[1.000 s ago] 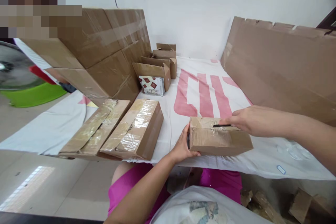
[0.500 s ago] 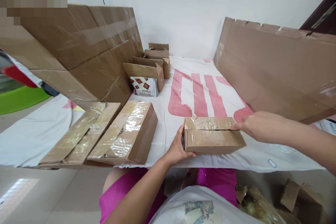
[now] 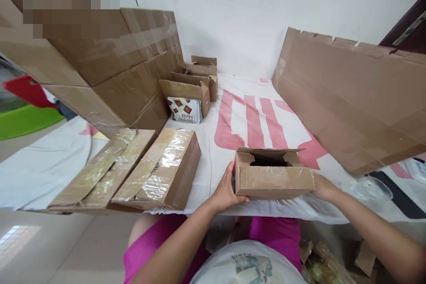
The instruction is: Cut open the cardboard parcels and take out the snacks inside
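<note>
A small brown cardboard box [image 3: 273, 181] stands near the front edge of the white cloth-covered table [image 3: 253, 120]. Its top flaps are open and the inside looks dark. My left hand [image 3: 226, 188] grips the box's left end, fingers wrapped round the corner. My right hand [image 3: 321, 186] presses against the box's right end; its fingers are mostly hidden behind the box.
Two taped flat boxes [image 3: 159, 171] lie at the left front. A big carton [image 3: 109, 66] stands behind them, with small open boxes [image 3: 189, 91] and a printed packet [image 3: 184, 110] beside it. A large cardboard sheet [image 3: 353, 97] leans at the right. Cardboard scraps [image 3: 333, 262] lie on the floor.
My right hand drew a dark blade along the box's top seam, then dropped to the right end. The top flaps, closed before, now stand open.
</note>
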A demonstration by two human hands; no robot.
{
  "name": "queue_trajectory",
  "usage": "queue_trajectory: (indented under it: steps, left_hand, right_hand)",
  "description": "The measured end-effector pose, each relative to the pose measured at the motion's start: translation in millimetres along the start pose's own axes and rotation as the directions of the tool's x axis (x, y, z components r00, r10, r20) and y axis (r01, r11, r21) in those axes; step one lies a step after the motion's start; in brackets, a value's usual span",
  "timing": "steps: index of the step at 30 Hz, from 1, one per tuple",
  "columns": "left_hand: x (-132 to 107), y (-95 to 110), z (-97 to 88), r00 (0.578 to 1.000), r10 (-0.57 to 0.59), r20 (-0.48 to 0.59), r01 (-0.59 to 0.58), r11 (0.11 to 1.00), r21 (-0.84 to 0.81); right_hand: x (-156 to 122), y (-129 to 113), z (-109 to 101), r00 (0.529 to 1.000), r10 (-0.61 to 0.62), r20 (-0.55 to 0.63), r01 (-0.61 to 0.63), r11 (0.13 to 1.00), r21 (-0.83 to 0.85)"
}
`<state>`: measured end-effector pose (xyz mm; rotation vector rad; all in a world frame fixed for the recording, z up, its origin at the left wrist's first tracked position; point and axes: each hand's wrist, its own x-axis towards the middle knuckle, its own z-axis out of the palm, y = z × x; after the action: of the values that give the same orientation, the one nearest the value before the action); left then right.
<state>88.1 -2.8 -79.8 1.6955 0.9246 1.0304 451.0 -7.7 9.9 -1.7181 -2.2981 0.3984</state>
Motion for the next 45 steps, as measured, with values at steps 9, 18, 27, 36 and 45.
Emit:
queue_trajectory:
  steps: [9,18,27,36,45]
  left_hand:
    - [-1,2,-1.0,1.000,0.010,0.007,-0.010,1.000,-0.006]
    - [-1,6,-1.9,1.000,0.027,0.002,-0.027,0.999,-0.022]
    - [1,13,0.7,0.997,0.083,0.005,-0.083,0.997,0.004]
    - [0,6,-0.3,0.995,0.094,0.019,-0.094,0.995,0.015]
    - [-3,-1,2.2,0.998,0.049,-0.027,-0.049,0.999,0.004]
  right_hand:
    - [9,-40,-42,0.852,-0.150,-0.502,0.109,0.988,-0.109]
    - [5,-116,-60,0.957,-0.231,-0.173,0.250,0.963,0.099]
    - [-12,-144,-58,0.928,-0.128,0.351,0.109,0.991,0.075]
    - [35,-115,-46,0.900,-0.217,0.378,0.316,0.922,-0.224]
    - [47,-112,-33,0.851,-0.425,0.308,0.522,0.751,-0.405]
